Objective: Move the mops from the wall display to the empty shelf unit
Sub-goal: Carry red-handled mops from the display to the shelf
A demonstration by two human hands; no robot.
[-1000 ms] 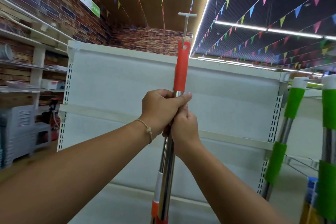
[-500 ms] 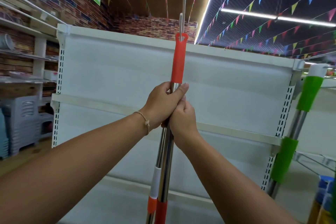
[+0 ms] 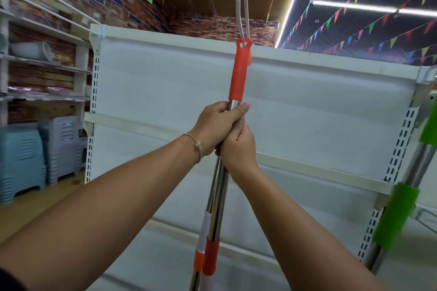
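Observation:
I hold two chrome mop poles [image 3: 218, 186] upright side by side in front of the white empty shelf unit [image 3: 307, 111]. The front pole carries a red handle grip [image 3: 238, 71] with a hanging loop at its top; a thin white rod rises from the loop out of the frame. My left hand [image 3: 218, 126] grips the poles just below the red grip, thumb across the front. My right hand [image 3: 237, 146] wraps the same poles directly beneath it. Red and white sleeves [image 3: 208, 257] sit lower on the poles. The mop heads are out of view.
A green-sleeved mop pole [image 3: 399, 217] leans against the shelf unit's right upright. Stacked blue-grey plastic stools [image 3: 40, 149] stand on the floor at the left, below wall shelves [image 3: 45, 64] on a brick wall. Bunting hangs from the ceiling.
The view has closed in on the shelf unit and tilted. The poles stand higher, and the white rod's top has left the frame. Both hands keep the same grip.

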